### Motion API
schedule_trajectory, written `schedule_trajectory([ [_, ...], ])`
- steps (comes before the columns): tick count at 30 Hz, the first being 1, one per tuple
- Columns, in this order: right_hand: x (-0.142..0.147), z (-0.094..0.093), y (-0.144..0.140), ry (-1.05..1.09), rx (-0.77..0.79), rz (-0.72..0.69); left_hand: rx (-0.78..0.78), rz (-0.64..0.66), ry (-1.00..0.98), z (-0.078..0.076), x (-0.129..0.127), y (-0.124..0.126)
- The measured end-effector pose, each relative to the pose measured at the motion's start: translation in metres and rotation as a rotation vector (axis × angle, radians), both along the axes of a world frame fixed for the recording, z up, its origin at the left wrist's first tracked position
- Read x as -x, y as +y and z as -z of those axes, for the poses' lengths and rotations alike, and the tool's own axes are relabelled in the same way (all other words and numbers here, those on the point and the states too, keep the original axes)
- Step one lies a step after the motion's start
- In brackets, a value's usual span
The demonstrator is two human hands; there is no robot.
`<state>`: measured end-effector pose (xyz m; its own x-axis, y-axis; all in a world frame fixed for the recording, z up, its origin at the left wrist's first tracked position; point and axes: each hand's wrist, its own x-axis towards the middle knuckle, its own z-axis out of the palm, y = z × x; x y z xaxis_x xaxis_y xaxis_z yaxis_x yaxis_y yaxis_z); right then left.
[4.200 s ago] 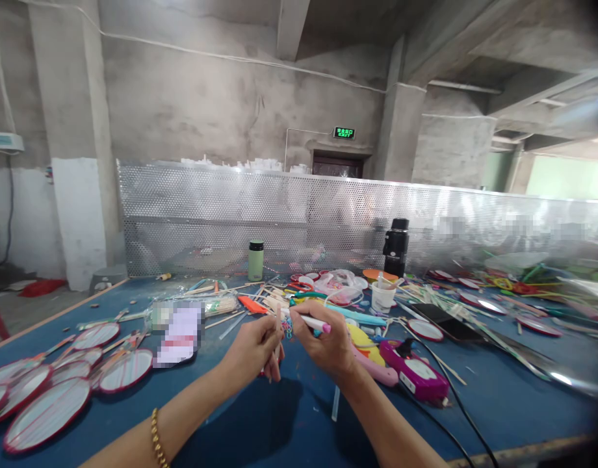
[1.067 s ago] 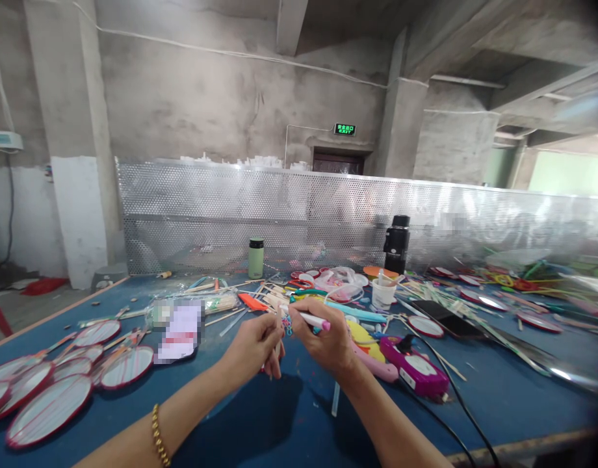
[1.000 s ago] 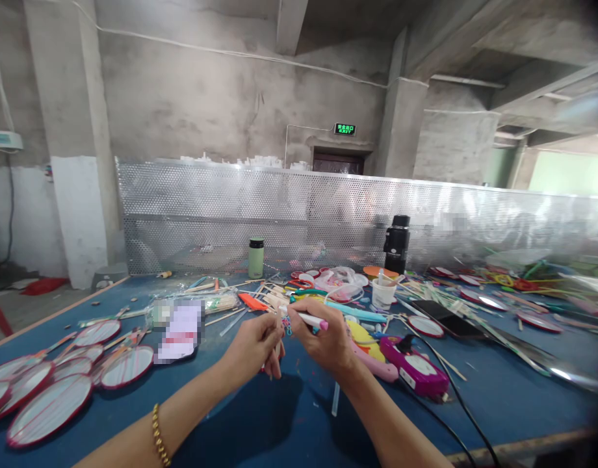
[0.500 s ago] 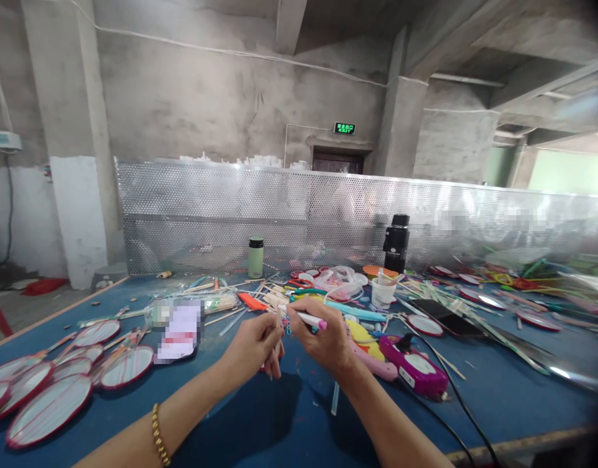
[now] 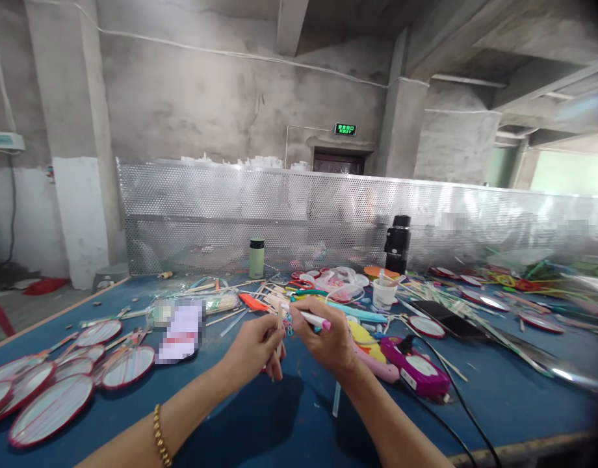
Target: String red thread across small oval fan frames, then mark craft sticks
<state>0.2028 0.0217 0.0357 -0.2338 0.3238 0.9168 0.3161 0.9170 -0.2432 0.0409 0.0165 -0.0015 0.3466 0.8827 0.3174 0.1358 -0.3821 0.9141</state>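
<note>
My left hand [image 5: 259, 346] is closed, pinching a thin wooden stick [image 5: 279, 318] that stands roughly upright in front of me. In my right hand [image 5: 331, 339] is a white marker pen [image 5: 312, 319] with a pink end, its other end pointing left at the stick. Whether the pen's tip touches the wood is too small to tell. Just behind the fingers lie small coloured beads or trinkets [image 5: 289, 325] and an orange-red knife-shaped tool [image 5: 253, 301]. A clear glue stick [image 5: 336, 399] lies below my right wrist.
Several round red-rimmed paddles [image 5: 52, 411] and a phone [image 5: 181, 331] lie left. To the right are a pink glue gun [image 5: 377, 366], a purple corded box [image 5: 416, 367], a white cup [image 5: 383, 296] and a dark phone [image 5: 448, 318]. A green bottle [image 5: 257, 260] and black flask [image 5: 398, 247] stand behind.
Both hands keep nearly the same pose and hold. The pen's pink end has shifted very slightly to the right, and the whole view has moved a touch.
</note>
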Motion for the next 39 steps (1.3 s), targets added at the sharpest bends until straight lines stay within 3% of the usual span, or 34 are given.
schedule_trajectory([
  [39, -0.0006, 0.0013, 0.0015, -0.029, 0.002, 0.018, 0.015, 0.012, -0.031, -0.0030, 0.0006, 0.0000],
])
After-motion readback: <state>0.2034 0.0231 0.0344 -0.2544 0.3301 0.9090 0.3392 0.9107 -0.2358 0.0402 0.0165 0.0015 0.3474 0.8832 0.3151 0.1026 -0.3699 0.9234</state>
